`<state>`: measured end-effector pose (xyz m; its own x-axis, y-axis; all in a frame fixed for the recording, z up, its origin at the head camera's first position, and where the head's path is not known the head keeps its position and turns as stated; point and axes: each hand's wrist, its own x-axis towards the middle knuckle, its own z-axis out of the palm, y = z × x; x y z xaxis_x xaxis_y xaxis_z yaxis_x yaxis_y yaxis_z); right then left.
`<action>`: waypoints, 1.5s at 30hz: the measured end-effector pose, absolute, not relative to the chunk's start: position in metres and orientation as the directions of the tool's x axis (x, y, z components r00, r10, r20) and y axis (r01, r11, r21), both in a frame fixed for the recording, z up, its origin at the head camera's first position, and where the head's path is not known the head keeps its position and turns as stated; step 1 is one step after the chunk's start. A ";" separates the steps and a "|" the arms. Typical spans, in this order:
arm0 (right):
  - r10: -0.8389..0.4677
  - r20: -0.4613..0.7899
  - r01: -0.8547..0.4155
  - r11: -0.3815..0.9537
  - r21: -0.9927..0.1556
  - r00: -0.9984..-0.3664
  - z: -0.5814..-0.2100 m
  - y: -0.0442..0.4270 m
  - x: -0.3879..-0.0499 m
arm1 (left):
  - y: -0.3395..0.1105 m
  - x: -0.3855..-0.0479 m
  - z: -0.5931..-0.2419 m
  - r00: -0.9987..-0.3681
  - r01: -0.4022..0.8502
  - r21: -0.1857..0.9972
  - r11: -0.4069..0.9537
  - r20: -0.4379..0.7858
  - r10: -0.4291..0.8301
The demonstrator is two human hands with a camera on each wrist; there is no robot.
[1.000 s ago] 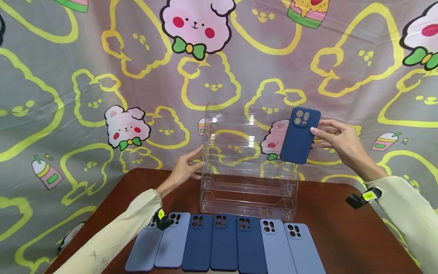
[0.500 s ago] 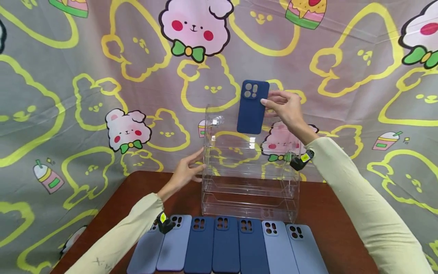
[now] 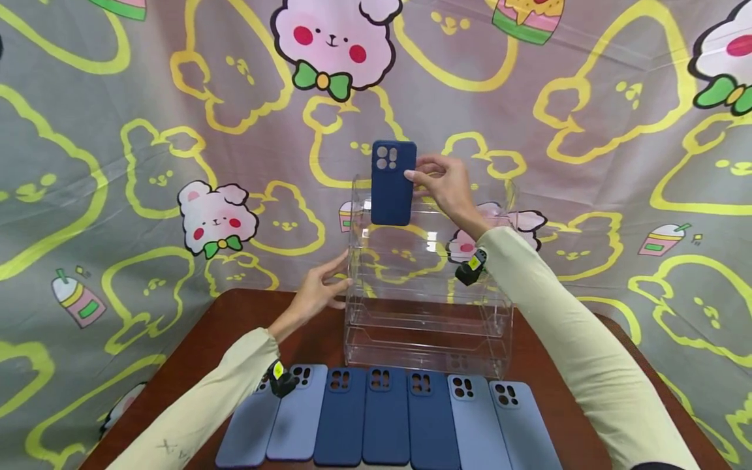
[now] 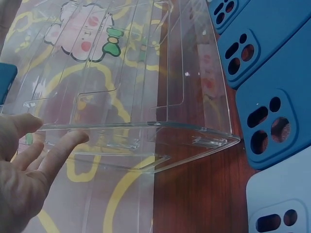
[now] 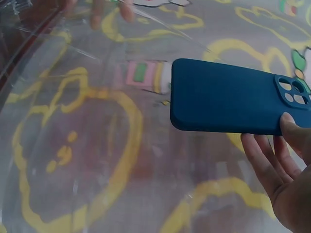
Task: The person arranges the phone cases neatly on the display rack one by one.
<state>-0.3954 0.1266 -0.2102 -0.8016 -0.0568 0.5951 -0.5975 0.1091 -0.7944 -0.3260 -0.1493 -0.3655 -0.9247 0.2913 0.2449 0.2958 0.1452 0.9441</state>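
A dark blue phone case is pinched along its right edge by my right hand, upright before the upper left part of the clear tiered stand. In the right wrist view the case lies sideways between the thumb and fingers of my right hand. At the stand's left side, my left hand touches the panel with spread fingers. The left wrist view shows my left hand with fingertips at the edge of the clear stand.
Along the front of the brown table lies a row of cases: light blue ones at both ends and dark blue ones in the middle. A patterned cloth hangs behind the stand.
My right hand has carried the dark blue case leftward from the stand's right side to its upper left, and the case has turned more upright. My left hand has stayed at the stand's side.
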 end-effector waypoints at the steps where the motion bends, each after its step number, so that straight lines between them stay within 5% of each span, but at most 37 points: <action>1: -0.055 0.596 -0.598 0.128 -0.792 -0.801 -0.213 0.122 -0.396 | -0.149 -0.326 -0.365 -0.926 0.293 0.945 0.148 0.241 0.291; 9: -0.109 0.593 -0.593 0.320 -0.739 -0.798 -0.237 0.099 -0.397 | -0.150 -0.327 -0.365 -0.930 0.295 0.942 0.162 0.244 0.277; 17: -0.043 0.621 -0.604 0.293 -0.741 -0.783 -0.258 0.091 -0.394 | -0.148 -0.325 -0.368 -0.926 0.305 0.936 0.177 0.248 0.285; 29: -0.004 0.653 -0.581 0.460 -0.671 -0.758 -0.260 0.087 -0.385 | -0.147 -0.324 -0.368 -0.922 0.319 0.932 0.173 0.263 0.286; 40: -0.072 0.623 -0.575 0.478 -0.664 -0.779 -0.262 0.137 -0.356 | -0.149 -0.325 -0.368 -0.920 0.312 0.935 0.171 0.253 0.299; 45: -0.071 0.670 -0.579 0.576 -0.577 -0.739 -0.273 0.169 -0.341 | -0.150 -0.324 -0.368 -0.917 0.317 0.932 0.173 0.255 0.308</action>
<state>-0.3414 0.1692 -0.2727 -0.7389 -0.0714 0.6700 -0.5789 0.5763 -0.5769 -0.3237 -0.1504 -0.3682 -0.9166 0.3078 0.2551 0.3175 0.1729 0.9324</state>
